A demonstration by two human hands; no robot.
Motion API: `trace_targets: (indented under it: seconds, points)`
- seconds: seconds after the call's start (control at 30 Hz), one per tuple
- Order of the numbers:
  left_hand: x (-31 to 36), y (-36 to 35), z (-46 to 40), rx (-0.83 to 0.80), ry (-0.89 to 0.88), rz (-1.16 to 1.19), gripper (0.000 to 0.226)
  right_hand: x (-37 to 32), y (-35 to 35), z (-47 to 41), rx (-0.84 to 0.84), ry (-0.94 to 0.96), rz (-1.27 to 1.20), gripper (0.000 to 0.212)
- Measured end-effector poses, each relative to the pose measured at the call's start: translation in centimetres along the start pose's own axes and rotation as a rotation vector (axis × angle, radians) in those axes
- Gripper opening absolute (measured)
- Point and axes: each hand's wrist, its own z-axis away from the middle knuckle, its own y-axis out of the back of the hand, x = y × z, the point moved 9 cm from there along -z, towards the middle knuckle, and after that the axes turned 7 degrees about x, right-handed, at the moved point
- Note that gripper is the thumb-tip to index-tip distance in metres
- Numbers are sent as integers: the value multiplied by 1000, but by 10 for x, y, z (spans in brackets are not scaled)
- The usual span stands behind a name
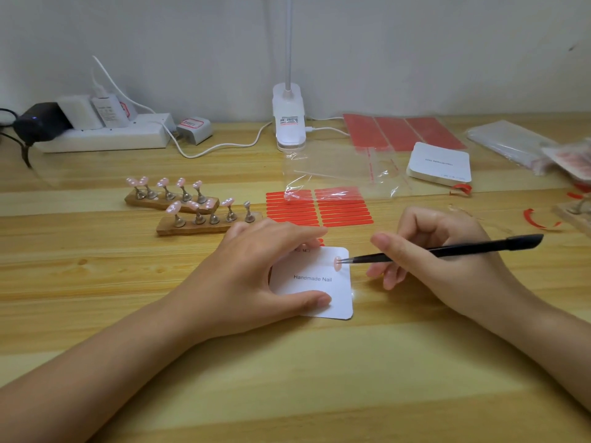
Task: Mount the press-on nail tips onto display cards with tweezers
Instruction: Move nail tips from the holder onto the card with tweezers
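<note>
Left hand (256, 270) spread flat over the white card (315, 282), fingers (315, 233) and thumb straight and pressing, probably to stop it sliding on the worktop (287, 378). Right hand (438, 254), fingers curled and pinching black tweezers (441, 250) pen-fashion, tips closed on a pink nail tip (337, 263) touching the card's far right corner, likely for precise seating. More tips waiting on two wooden stands (192, 206), far left. Red adhesive strips (319, 207) just beyond the card, within easy reach.

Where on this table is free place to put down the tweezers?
Bare wood lies in front of the display card, between both forearms, and left of the left hand below the wooden nail stands. Behind the right hand, tape strips and bags crowd it.
</note>
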Motion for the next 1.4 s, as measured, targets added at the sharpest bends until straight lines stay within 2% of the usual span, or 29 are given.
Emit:
trace_targets:
  seconds: [0.47,0.77,0.87,0.97,1.2,1.4]
  points:
    - [-2,0,0,0,11,24,56,2,-1,2,-17,85,78,31]
    - [0,2,1,20,-9,-4,53,-8,-6,8,-63,287,217,35]
    - [2,3,2,33,-17,-11,56,-5,-4,7,-46,239,183,38]
    - [4,5,2,43,-31,-24,56,-1,0,6,-13,157,117,31]
    - [8,8,2,53,-55,-66,52,-5,-3,6,-29,169,132,34]
    - [14,11,0,30,-99,-200,49,-5,-4,6,-37,190,141,28]
